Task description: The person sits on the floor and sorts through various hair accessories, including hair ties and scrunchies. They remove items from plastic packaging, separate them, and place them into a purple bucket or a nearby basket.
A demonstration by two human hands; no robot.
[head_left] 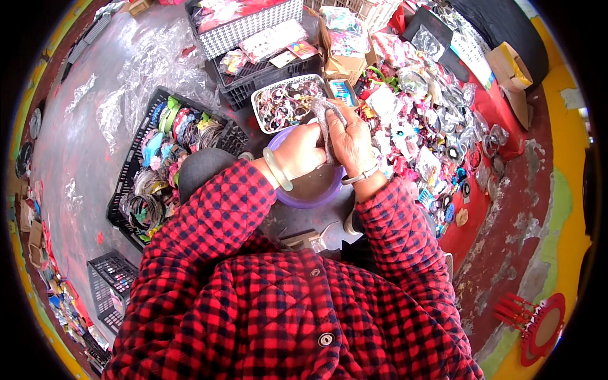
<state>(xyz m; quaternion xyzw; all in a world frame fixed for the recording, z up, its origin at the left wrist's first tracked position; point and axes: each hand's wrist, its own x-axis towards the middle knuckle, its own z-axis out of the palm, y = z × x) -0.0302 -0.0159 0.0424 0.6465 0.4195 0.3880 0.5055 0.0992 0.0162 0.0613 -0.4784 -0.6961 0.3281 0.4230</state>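
Above a purple basin (297, 202) of cloudy water, both my hands are close together around a greyish, wet-looking cloth (322, 121). My left hand (296, 152) is closed in a fist on the cloth's left side, and what else it may hold is hidden. On the other side, my right hand (352, 143) has its fingers wrapped over the cloth, pressing it from the right. Just beyond the basin stands a white basket (258, 111) filled with hair ties and small accessories.
To the left is a black crate (120, 190) of headbands, with a smaller black crate (101, 285) nearer. A large pile of packaged trinkets (421, 139) covers the right side. Stacked baskets (253, 28) and a cardboard box (345, 66) stand at the back. Clear plastic sheeting (152, 76) lies on the floor.
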